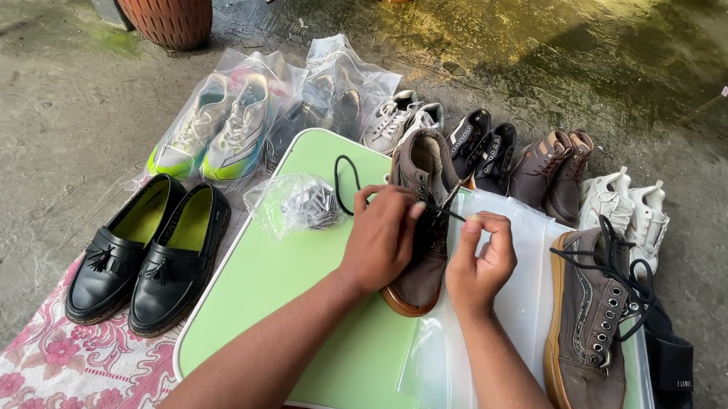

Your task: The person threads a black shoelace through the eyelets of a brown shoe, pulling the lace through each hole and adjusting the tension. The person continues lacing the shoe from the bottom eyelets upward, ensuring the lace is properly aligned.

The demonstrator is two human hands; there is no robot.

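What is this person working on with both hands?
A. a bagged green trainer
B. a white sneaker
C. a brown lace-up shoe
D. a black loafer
C: both the left hand and right hand pinch a black lace over the brown shoe on the green table.

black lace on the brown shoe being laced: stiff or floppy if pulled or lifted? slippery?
Likely floppy: the black lace curls in a loose loop over the green table behind the left hand. Probably light, since it hangs without tugging the brown shoe. Between the left hand and the right hand it runs straight, so it seems to hold tension; slipperiness can't be judged.
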